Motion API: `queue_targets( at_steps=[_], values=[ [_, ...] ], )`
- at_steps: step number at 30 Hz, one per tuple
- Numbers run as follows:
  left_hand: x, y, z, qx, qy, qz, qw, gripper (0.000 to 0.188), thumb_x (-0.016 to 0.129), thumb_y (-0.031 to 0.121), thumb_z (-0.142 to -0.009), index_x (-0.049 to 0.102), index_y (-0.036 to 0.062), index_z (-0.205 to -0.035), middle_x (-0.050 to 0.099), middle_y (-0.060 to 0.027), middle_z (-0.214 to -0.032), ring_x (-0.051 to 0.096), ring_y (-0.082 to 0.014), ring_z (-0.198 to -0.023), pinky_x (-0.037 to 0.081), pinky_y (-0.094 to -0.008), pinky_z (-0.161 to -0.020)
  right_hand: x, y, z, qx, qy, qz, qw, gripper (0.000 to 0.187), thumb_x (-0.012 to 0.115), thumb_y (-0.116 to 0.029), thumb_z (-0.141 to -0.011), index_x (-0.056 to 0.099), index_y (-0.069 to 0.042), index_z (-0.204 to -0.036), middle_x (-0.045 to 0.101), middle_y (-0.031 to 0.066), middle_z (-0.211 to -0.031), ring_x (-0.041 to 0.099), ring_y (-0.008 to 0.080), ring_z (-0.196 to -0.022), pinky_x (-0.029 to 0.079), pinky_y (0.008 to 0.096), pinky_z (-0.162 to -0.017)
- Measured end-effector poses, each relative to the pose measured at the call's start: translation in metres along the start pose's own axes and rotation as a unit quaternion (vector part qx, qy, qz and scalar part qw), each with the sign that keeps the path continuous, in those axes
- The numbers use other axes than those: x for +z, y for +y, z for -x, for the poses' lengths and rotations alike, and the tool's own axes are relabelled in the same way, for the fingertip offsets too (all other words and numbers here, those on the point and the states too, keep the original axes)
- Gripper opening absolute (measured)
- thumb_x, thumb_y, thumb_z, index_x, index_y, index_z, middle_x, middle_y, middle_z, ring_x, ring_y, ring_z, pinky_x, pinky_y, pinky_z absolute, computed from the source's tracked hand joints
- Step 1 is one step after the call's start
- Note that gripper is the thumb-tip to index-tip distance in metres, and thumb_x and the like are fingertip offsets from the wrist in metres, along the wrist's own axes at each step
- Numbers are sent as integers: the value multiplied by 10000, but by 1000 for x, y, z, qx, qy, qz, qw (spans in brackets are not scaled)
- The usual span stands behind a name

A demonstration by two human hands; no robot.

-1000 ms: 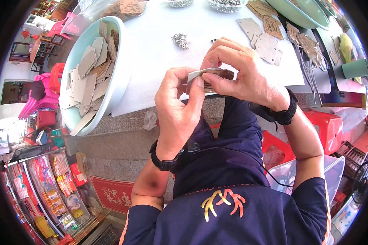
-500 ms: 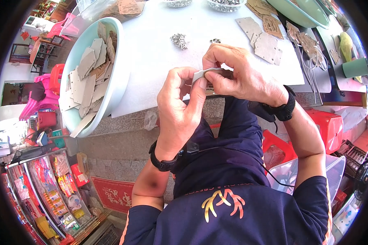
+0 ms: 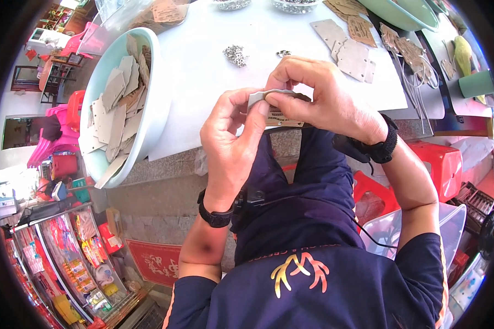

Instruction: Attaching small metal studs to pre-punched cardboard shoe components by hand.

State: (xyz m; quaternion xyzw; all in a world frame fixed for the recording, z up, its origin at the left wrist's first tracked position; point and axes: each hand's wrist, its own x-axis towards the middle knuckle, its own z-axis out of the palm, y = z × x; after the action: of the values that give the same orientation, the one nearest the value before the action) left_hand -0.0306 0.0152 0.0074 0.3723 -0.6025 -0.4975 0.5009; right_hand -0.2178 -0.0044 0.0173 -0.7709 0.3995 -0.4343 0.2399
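Observation:
Over the table's near edge, my left hand [image 3: 228, 148] and my right hand [image 3: 335, 101] hold a cardboard card [image 3: 285, 120] between them. Its brown printed face shows below my fingers, and a grey edge shows above. Thumb and fingers of each hand pinch it; whether a small metal piece sits between the fingertips is hidden. Beyond my hands lie a small heap of shiny metal fittings [image 3: 235, 55] and a few more fittings [image 3: 283, 53]. Grey cards with small holes [image 3: 354, 59] lie flat to the right, beside brown printed cards [image 3: 361, 30].
A pale green basin [image 3: 162, 93] full of cards stands at the left of the white table [image 3: 197, 104]. Clear tubs of metal fittings [image 3: 295, 5] sit at the far edge. Another green basin [image 3: 400, 13] and white cords [image 3: 417, 93] are at right, with a red stool [image 3: 436, 164] below.
My left hand has shifted slightly left and turned a little. The held card has tilted, so more of its brown printed face shows. Both hands still pinch it.

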Motion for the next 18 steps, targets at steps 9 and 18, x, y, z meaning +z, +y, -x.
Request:
queue_targets(
  at_steps=[9,18],
  values=[
    [-1,-2,0,30,22,-19,999,90,633,47,-923,629,6,-1002,636,-6,-889,549,-50,-742,463,-220,-687,-2,-2,1,50,-3,-28,998,218,724,-221,-821,677,-16,-875,627,120,-731,609,244,-660,496,333,-617],
    [-3,3,-1,51,-44,-67,995,88,630,22,-912,582,11,-986,619,-22,-872,564,-76,-753,466,-230,-675,-13,-8,-2,-29,-85,32,995,187,675,-170,-797,643,11,-834,602,152,-709,617,320,-654,491,372,-608]
  ],
)
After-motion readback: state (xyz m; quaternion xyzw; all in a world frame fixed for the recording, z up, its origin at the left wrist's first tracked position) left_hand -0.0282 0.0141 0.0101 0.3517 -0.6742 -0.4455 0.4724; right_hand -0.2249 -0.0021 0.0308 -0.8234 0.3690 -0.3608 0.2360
